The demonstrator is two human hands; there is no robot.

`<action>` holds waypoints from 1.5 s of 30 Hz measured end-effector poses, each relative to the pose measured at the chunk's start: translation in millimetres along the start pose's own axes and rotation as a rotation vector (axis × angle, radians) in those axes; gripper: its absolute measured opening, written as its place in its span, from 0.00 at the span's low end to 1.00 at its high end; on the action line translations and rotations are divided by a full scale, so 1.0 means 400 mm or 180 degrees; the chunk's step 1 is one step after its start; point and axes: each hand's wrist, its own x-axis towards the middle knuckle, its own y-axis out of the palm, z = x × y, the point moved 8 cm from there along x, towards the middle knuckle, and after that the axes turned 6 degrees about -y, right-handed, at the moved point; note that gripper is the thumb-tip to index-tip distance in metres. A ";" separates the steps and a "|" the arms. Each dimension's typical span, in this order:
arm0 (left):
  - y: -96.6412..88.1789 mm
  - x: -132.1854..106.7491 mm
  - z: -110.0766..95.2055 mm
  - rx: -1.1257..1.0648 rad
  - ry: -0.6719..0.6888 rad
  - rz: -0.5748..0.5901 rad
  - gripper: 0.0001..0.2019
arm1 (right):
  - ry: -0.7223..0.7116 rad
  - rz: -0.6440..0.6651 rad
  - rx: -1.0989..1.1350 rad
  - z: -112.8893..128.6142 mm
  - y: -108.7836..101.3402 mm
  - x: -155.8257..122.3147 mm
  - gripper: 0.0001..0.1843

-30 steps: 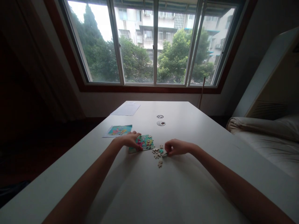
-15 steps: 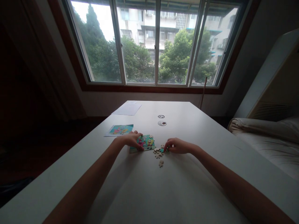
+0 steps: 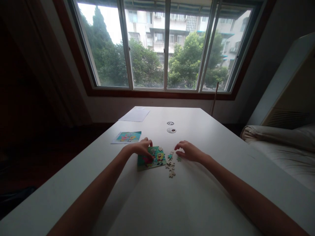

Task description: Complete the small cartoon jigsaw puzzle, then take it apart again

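Observation:
My left hand (image 3: 143, 149) grips a colourful jigsaw puzzle (image 3: 157, 158) at its left part, the thumb across its face and the fingers at the far edge. The puzzle lies on the white table and shows cartoon figures on green. Loose puzzle pieces (image 3: 170, 166) form a small heap along its right side, most of them plain pale side up, one teal. My right hand (image 3: 188, 151) hovers just right of the heap, thumb and fingers apart with nothing visible between them. A greenish piece (image 3: 178, 159) lies under it.
A picture sheet (image 3: 128, 137) with a similar cartoon scene lies left of the puzzle. Farther back are a white paper (image 3: 135, 114) and two round items (image 3: 171, 130). The table (image 3: 211, 196) narrows toward the window; a covered seat (image 3: 275, 141) stands at right.
The puzzle has shifted nearer to me and slightly right under my left hand. My right hand has come off the pieces and opened; the heap now lies more stretched out.

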 end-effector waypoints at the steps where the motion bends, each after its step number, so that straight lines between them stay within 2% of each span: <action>1: 0.003 0.005 -0.005 -0.0105 0.0056 -0.0011 0.35 | -0.0002 -0.0009 0.0033 0.004 0.000 0.001 0.08; 7: 0.026 0.037 -0.050 -0.0409 0.0452 -0.0157 0.30 | -0.0007 -0.0200 0.0366 0.019 0.008 0.008 0.09; 11: 0.037 0.043 -0.086 -0.0559 0.0648 -0.0183 0.27 | -0.0001 -0.0356 0.0479 0.016 0.024 0.005 0.18; 16: 0.017 0.025 -0.130 -0.0480 0.0885 -0.0340 0.22 | 0.0226 -0.0444 0.0282 -0.004 0.053 0.005 0.28; 20: -0.008 0.002 -0.166 -0.0350 0.1067 -0.0461 0.16 | 0.0390 -0.0381 0.0320 -0.009 0.063 0.008 0.27; 23: -0.016 -0.007 -0.182 -0.0212 0.1146 -0.0452 0.11 | 0.0351 -0.0193 0.0384 0.003 0.068 0.010 0.22; 27: -0.022 -0.004 -0.154 -0.0037 0.0967 -0.0378 0.09 | 0.0158 0.0014 0.0137 0.026 0.075 0.009 0.19; 31: -0.020 0.000 -0.099 0.0094 0.0657 -0.0108 0.11 | 0.0162 -0.0001 -0.0063 0.027 0.077 0.007 0.20; 35: -0.026 0.000 -0.058 0.0212 0.0393 -0.0030 0.13 | 0.0240 -0.0058 -0.0125 0.019 0.072 0.003 0.18; 41: -0.033 0.005 -0.024 0.0345 0.0264 -0.0187 0.14 | -0.0064 0.0017 -0.0018 0.032 0.065 0.003 0.19; 43: -0.043 0.005 -0.027 0.0390 0.0273 -0.0382 0.18 | -0.0103 0.0095 0.0045 0.033 0.067 0.004 0.21; 45: -0.054 -0.002 -0.051 0.0422 0.0396 -0.0606 0.20 | -0.0084 0.0163 0.0069 0.031 0.069 0.004 0.24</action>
